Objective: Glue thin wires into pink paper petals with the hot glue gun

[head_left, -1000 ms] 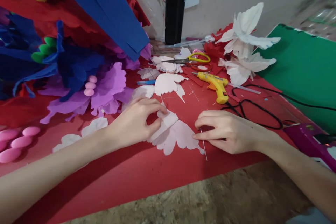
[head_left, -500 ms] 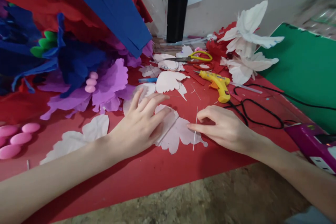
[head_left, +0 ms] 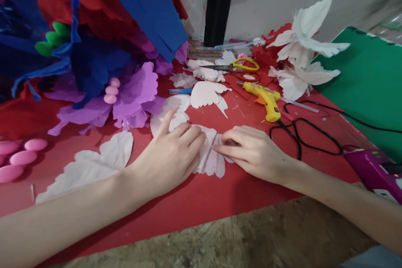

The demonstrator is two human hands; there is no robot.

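Observation:
A pale pink paper petal point(head_left: 211, 160) lies folded on the red sheet point(head_left: 194, 201) in front of me. My left hand point(head_left: 171, 153) lies flat on the petal's left half, fingers stretched out and pressing it down. My right hand point(head_left: 251, 150) is at the petal's right half, its fingers curled together and pinching the paper at the fold. The thin wire seen earlier is hidden under the right hand or the paper.
A yellow glue gun point(head_left: 265, 99) with a black cable point(head_left: 301, 138), yellow-handled scissors point(head_left: 243, 66) and more pale petals point(head_left: 207, 92) lie behind. White paper flowers point(head_left: 301, 50), a green sheet point(head_left: 367, 79), purple flowers point(head_left: 135, 96), pink ovals point(head_left: 21, 157), a magenta device point(head_left: 373, 171).
My right hand moved left with the thin wire onto the petal, and the wire is now out of sight. My left hand went from pinching the fold to lying flat on it.

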